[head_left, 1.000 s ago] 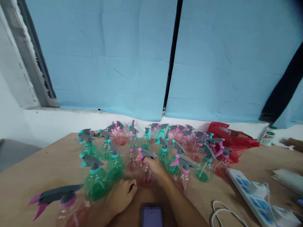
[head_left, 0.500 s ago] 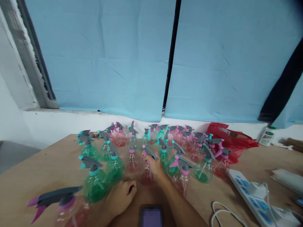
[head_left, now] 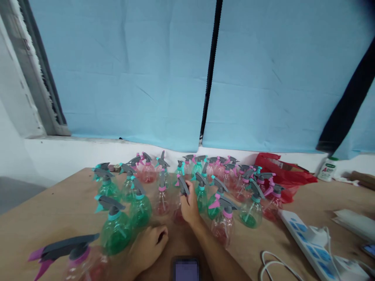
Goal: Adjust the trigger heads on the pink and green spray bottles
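Blue sheeting [head_left: 131, 70] backed the bench [head_left: 70, 203]. On it, we had turned a pink bottle's [head_left: 178, 216] spray head [head_left: 183, 184], right hand [head_left: 190, 201] wrapped around it, apparently adjusting it; our left hand [head_left: 149, 246] rested loosely curled, contents hidden.

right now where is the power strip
In the head view, the power strip lies at lower right on the table, beside the looped cable.

The right hand [head_left: 190, 203] partly hides a pink bottle [head_left: 178, 216], and the bottom edge crops the foremost sprayer [head_left: 79, 254].
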Demonstrator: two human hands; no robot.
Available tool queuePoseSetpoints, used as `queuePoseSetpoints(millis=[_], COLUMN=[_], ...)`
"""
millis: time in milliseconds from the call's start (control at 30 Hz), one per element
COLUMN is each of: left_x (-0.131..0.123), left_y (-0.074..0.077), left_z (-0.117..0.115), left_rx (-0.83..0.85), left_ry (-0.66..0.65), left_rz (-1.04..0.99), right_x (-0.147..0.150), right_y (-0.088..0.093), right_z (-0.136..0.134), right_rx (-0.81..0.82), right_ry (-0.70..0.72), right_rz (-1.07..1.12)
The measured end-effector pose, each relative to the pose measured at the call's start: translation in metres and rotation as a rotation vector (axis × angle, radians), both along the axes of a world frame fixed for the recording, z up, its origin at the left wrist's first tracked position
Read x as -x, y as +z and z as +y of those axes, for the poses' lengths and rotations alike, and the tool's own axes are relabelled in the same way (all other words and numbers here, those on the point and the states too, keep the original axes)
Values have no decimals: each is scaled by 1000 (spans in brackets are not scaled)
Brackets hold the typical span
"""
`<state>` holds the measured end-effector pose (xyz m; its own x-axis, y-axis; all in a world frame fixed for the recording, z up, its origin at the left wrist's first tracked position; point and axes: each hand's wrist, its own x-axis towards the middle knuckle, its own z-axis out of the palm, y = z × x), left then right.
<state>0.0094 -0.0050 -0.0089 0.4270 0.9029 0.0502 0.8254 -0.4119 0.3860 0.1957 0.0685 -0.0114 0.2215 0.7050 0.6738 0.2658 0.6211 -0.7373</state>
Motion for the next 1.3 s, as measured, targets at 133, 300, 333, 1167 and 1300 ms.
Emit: queuePoseSetpoints(millis=[133,300,333,1167,1300], left_x=[0,-1,-1,-3,-2], left_y=[0,3,4,11,8], left_z=[0,0,0,-6,-5], left_rx=[-5,-2,5,17,1], left_ry=[0,-15,-16,-42,-48], left_rz=[-12,-14,-8,12,9], right_x=[1,4,5,-26,-27], right_y=[6,16,19,92,96], right_z=[6,6,4,-36,-40], right_rx=[13,100,99,305,295], right_ry=[-98,-106,-109,-543,-549], right_rz=[-100,-99,-85,-792,-871])
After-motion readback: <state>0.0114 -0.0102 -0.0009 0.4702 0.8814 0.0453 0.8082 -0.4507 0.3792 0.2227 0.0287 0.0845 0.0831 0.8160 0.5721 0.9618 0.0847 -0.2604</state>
